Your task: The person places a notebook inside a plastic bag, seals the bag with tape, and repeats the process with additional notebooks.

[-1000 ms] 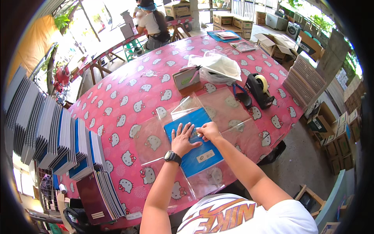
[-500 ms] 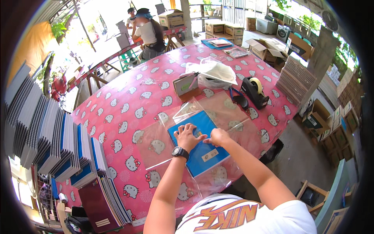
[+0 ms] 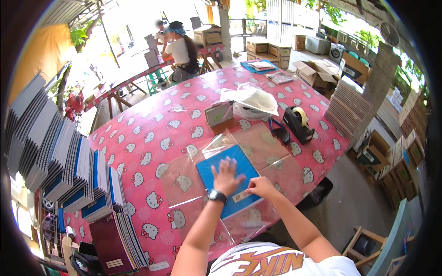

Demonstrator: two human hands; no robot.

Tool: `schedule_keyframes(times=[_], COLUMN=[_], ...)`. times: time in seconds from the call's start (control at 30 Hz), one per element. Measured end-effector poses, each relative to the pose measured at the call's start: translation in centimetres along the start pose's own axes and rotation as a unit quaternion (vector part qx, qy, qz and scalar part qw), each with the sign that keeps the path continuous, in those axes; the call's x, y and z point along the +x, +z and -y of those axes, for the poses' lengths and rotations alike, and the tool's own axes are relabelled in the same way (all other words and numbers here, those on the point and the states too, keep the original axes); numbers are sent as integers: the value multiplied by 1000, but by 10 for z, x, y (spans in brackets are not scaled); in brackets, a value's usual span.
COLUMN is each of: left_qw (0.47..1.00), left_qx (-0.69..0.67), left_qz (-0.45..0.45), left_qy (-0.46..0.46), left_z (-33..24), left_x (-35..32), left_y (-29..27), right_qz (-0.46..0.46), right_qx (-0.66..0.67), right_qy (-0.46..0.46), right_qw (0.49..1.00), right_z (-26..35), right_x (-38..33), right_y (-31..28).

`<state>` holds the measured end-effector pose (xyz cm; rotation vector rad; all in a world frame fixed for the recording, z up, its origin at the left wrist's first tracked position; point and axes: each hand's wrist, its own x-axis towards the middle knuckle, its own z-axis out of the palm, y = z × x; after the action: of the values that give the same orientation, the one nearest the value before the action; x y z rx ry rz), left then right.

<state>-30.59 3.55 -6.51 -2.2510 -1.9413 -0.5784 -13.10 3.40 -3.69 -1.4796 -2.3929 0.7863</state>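
A blue notebook (image 3: 233, 155) with a small pale label (image 3: 240, 197) lies at a slant in front of me, on clear plastic sheeting (image 3: 286, 166) that spreads out past both its sides. My left hand (image 3: 225, 177), with a watch on its wrist, rests on the notebook's cover, open, fingers spread and slightly blurred. At the notebook's right edge, my right hand (image 3: 261, 187) is closed with thumb and fingers pinched together. Whatever is between those fingertips is hidden.
Tall stacks of spiral notebooks (image 3: 62, 156) line the table's left side. Beyond the plastic stand a small box (image 3: 220, 117), a white plastic bag (image 3: 251, 102), scissors (image 3: 279, 131) and a tape dispenser (image 3: 299, 125). Stacked brown boards (image 3: 348, 108) occupy the right edge. Two people sit far off.
My left hand has flattened and spread over the cover. The right hand has slid down and outward to the notebook's right edge, its fingers now pinched. The view has shifted slightly.
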Motion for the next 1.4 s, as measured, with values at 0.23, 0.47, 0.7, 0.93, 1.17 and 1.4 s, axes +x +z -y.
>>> schedule_keyframes(times=[0.23,0.47,0.7,0.93,1.17,1.4], left_qw=[974,733,526,664,793,717], left_qx=[-130,-511,-701,-600,-489,-566], left_qz=[114,-198,-176,-136,-140,-224], left_qy=[147,-404,-448,-424,-335,-339], left_z=[-79,1,-20,26,101,125], left_x=[-92,-116,-118,-113,2,9], left_y=[-47,-19,-15,-1,17,29], right_qz=[-259,-23,-50,50,-171,7], right_qx=[247,246,118,265,295,580], right_qy=[44,49,71,54,-72,-16], right_qw=[933,968,989,962,937,815], right_z=[-58,-65,-43,-81,-52,-48], right_x=[9,-18,-20,34,176,208], right_y=[-7,14,4,-16,7,21])
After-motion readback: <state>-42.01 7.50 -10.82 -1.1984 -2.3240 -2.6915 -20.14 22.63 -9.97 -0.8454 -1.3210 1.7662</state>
